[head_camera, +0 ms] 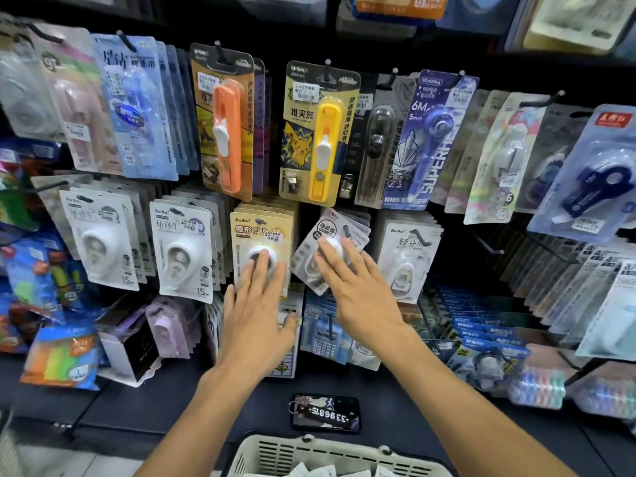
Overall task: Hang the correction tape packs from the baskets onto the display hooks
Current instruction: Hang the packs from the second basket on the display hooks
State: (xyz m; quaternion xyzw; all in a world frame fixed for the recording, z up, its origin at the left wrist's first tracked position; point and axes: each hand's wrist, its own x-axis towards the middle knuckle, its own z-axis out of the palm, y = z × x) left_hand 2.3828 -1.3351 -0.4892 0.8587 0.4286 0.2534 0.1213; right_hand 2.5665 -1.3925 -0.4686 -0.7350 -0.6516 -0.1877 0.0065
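Note:
Correction tape packs hang in rows on black display hooks. My left hand [257, 306] lies flat with straight fingers against the yellow-carded pack [258, 232] at the front of its stack. My right hand [358, 282] presses straight fingers on a tilted white-carded pack [325, 235], which hangs crooked on its hook [346, 231]. A cream plastic basket [275, 452] sits at the bottom edge with white packs inside, mostly out of frame.
A phone [325, 413] with a number tag lies on the dark shelf ledge in front of the basket. Orange [225, 132] and yellow [321, 139] clip pushers hang above. More packs fill hooks left, right and below. Bare hooks [490, 247] stick out at right.

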